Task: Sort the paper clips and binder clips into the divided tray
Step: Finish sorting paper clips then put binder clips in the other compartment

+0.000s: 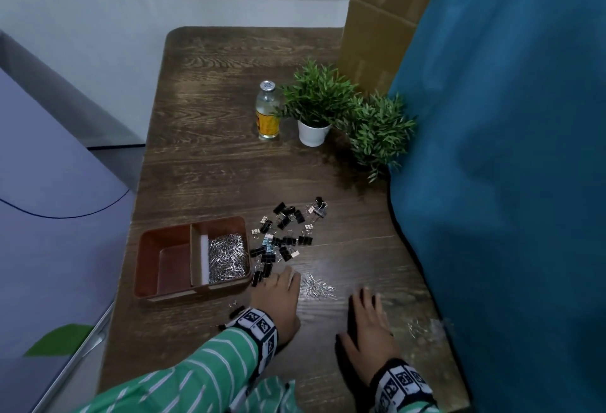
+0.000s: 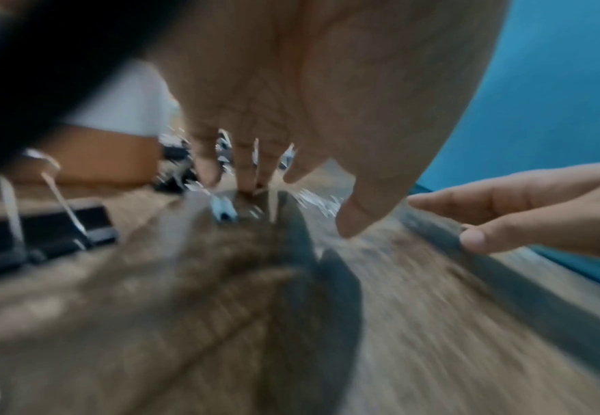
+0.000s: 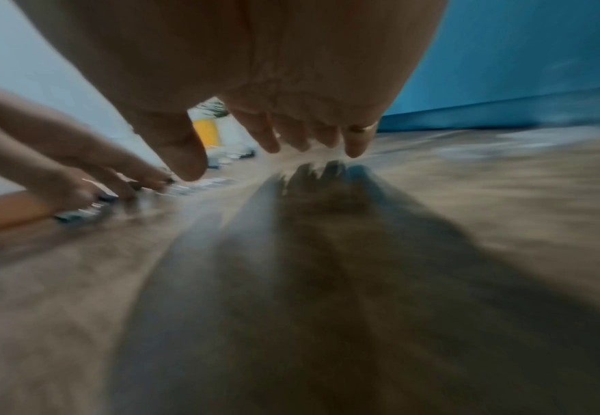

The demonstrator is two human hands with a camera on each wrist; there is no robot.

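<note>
A blue curtain (image 1: 511, 150) hangs along the right side of the dark wood-grain table (image 1: 229, 157), whose long axis runs away from the person. At the far right of the table stand two green potted plants (image 1: 316, 101) and, just left of them, an upright glass bottle (image 1: 268, 111) with a yellow label.

The brown divided tray (image 1: 193, 257) lies on the near left part of the table, its long side running left to right. Its right compartment is filled with silver paper clips (image 1: 228, 257); the left compartments show only bare floor.

Just right of the tray, a scatter of black binder clips (image 1: 285, 229) stretches diagonally from near the tray's front corner up and to the right; the clips point every which way. One more binder clip (image 2: 43, 235) lies by the left wrist, its wire handles standing up.

The left hand (image 1: 278, 298) lies palm down at the near end of that scatter, its fingers (image 2: 242, 168) straight and slightly spread, tips on the table among the clips, holding nothing that can be seen. The right hand (image 1: 369, 324) hovers low over the table, well to the right, fingers (image 3: 284, 137) loosely extended and a little apart, empty.

Between the two hands lies a small heap of loose paper clips (image 1: 318, 286). A fainter, blurred few (image 1: 418, 327) lie near the curtain.
</note>
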